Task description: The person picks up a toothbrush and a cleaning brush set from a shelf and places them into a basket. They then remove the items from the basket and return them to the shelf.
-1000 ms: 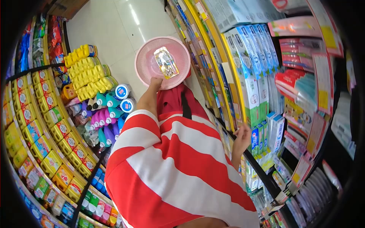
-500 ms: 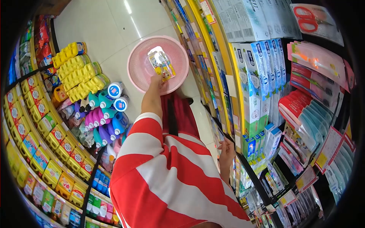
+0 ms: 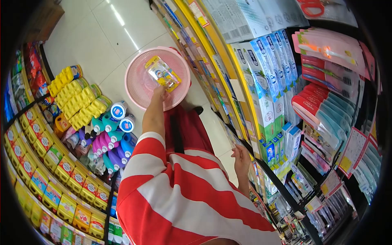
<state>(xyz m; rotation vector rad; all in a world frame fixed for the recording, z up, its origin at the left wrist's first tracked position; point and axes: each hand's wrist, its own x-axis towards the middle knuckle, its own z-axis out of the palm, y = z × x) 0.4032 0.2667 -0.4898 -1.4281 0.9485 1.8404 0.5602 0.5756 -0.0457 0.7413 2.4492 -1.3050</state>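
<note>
A round pink plastic basket (image 3: 132, 96) is low in front of me, above the floor. My left hand (image 3: 160, 93) reaches over its near rim and grips the lower edge of a blister pack (image 3: 163, 75) with yellow printing and a clear front. The pack lies tilted inside the basket; what it contains is too small to name. On the other side, my right hand (image 3: 241, 159) hangs beside the shelf edge, its fingers loosely curled and nothing visible in them.
Toothpaste boxes (image 3: 255, 69) and hanging toothbrush packs (image 3: 326, 110) fill the right shelf, whose yellow edge (image 3: 228, 61) runs close to the basket. Bottles (image 3: 108, 141) and yellow packs (image 3: 79, 96) crowd the left. A brown box (image 3: 43, 20) stands at the far left.
The view has shifted, so the basket sits further left and lower. The blister pack has turned in my left hand; its glare is gone and its yellow top edge shows. My right hand stays curled.
</note>
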